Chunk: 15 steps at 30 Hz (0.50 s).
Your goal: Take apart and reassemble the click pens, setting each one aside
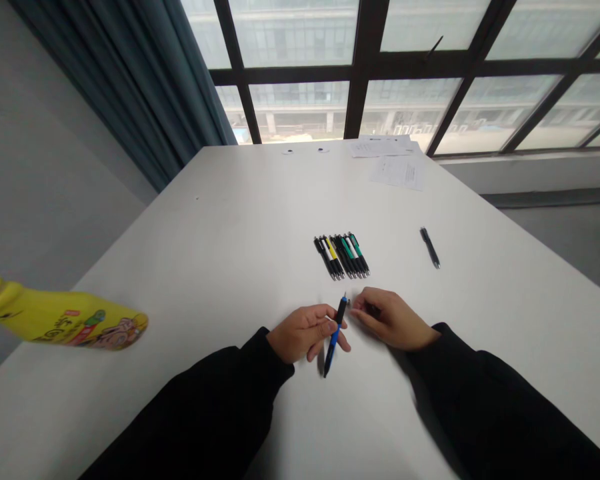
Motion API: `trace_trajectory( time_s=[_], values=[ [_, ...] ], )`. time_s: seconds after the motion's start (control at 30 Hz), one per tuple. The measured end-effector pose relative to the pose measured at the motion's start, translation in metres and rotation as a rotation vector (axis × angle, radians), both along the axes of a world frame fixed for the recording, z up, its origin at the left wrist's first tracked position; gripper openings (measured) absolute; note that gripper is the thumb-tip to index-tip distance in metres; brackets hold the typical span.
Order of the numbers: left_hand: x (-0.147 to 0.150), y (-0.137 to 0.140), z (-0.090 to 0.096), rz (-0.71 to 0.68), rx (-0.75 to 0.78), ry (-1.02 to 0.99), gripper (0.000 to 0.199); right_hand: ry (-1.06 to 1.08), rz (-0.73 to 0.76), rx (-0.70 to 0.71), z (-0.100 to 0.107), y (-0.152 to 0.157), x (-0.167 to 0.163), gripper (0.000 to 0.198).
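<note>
My left hand (307, 331) is closed on a blue pen (333, 347) with a black grip, pinched between thumb and fingers. The pen is tilted, its thin pointed end up and away from me. Close to that end, my right hand (387, 317) is closed with its fingertips pinched together. A tiny dark, shiny piece (349, 303) shows at those fingertips, too small to name. Beyond both hands lies a row of pens (341, 257), side by side, in black, white, yellow and green. A separate black pen (430, 247) rests farther right.
A yellow bottle (80, 320) is at the left, over the white table (240, 220). Printed papers (395, 163) lie at the far edge, near the window (300, 107). A blue-grey curtain (145, 80) hangs at the back left.
</note>
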<state>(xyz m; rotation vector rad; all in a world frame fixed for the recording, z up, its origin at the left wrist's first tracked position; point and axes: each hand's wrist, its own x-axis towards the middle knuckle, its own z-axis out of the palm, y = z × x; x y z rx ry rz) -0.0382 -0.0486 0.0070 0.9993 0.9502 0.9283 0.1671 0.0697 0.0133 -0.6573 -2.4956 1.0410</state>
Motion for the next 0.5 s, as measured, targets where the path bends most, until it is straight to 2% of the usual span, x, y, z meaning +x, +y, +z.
trace_trajectory(
  time_s=[0.13, 0.2, 0.37, 0.5],
  values=[
    [0.001, -0.0023, -0.0003, -0.003, -0.016, 0.045, 0.042, 0.153, -0.12, -0.501, -0.0011, 0.0, 0.0018, 0.026],
    [0.0017, -0.0031, 0.0013, -0.01, -0.028, 0.075, 0.043, 0.231, -0.123, -0.663, -0.003, 0.002, 0.0031, 0.027],
    [0.0027, -0.0036, 0.0046, -0.007, -0.039, 0.108, 0.045, 0.458, -0.083, -0.786, -0.0077, 0.0087, 0.0068, 0.023],
    [0.0032, -0.0038, 0.0028, -0.007, -0.044, 0.108, 0.044, 0.49, -0.103, -0.828, -0.0079, 0.0088, 0.0069, 0.021]
  ],
)
